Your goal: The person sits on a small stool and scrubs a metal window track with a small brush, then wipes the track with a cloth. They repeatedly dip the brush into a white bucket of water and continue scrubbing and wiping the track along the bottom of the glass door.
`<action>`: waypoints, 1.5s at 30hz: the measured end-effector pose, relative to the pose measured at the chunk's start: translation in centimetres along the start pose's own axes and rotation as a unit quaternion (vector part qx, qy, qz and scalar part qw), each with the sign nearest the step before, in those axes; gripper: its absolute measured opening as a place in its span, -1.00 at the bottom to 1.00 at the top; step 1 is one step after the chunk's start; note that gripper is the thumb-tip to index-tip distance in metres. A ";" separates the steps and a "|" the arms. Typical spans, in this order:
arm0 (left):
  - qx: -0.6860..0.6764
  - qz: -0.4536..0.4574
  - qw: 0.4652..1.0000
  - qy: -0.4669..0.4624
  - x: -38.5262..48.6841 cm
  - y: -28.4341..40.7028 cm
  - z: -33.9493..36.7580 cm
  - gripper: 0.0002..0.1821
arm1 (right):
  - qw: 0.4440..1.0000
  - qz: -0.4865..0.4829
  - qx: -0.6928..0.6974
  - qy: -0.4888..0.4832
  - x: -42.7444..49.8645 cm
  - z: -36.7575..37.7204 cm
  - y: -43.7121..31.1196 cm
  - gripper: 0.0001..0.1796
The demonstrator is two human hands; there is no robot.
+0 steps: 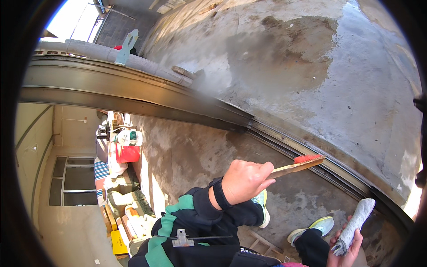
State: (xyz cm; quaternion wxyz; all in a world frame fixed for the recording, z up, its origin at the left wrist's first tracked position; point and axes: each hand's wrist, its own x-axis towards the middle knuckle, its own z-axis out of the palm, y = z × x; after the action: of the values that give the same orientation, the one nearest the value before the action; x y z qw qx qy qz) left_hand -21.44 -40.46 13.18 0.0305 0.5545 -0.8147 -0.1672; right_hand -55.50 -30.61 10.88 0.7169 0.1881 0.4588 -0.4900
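Observation:
My left hand [245,182], with a black band on its wrist, grips the wooden handle of a brush [287,169]. Red bristles [307,159] face up at the brush's far end, which appears over the metal sliding-door track [300,147]. At the lower right, my right hand [347,245] has its fingers around a grey-white roll [355,223], which looks like cloth. One end of the roll is ragged. The two held things are apart from each other.
Wet patches mark the concrete floor [283,56] beyond the track. A broad metal door frame [100,80] crosses the left side. A red bucket [127,153], a large plastic bottle [130,138] and boxes [118,242] stand indoors. A small wooden frame [263,242] lies near my shoes [312,228].

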 end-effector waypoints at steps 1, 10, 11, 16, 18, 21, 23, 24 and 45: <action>-0.002 0.001 1.000 0.000 0.1 0.0 0.1 -0.72 | 1.000 0.001 0.001 0.003 0.0 0.1 -0.1 -0.62; 0.004 0.003 1.000 -0.005 1.6 -0.4 0.0 -0.71 | 0.999 0.009 -0.036 0.010 0.9 0.7 -0.9 -0.62; 0.006 -0.002 1.000 -0.009 1.8 -0.4 -0.1 -0.70 | 0.999 0.006 -0.044 0.020 0.9 0.8 -0.9 -0.61; 0.005 0.009 1.000 0.009 2.4 0.0 -0.6 -0.70 | 0.999 0.009 -0.042 -0.015 1.1 1.4 -1.1 -0.60; 0.009 0.011 1.000 0.010 2.5 0.1 -0.6 -0.70 | 0.999 -0.003 -0.044 -0.016 1.0 1.4 -1.1 -0.61; 0.020 0.012 1.000 0.003 2.7 0.3 -0.4 -0.69 | 0.999 -0.013 -0.047 -0.018 1.0 1.2 -1.2 -0.62; 0.021 0.012 1.000 0.000 2.7 0.4 -0.3 -0.69 | 0.998 -0.017 -0.050 -0.028 1.0 1.2 -1.2 -0.61; 0.029 0.016 0.999 -0.005 2.7 0.5 -0.3 -0.69 | 0.998 -0.018 -0.045 -0.031 0.9 1.2 -1.2 -0.61; 0.025 0.021 0.999 0.003 1.0 1.4 -0.6 -0.68 | 0.996 -0.037 -0.051 -0.064 -0.9 1.7 0.2 -0.63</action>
State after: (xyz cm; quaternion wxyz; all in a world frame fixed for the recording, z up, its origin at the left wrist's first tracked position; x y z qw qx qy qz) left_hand -22.93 -41.07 14.09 0.0223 0.5386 -0.8297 -0.1447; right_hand -54.55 -31.29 12.43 0.7349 0.1023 0.4426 -0.5036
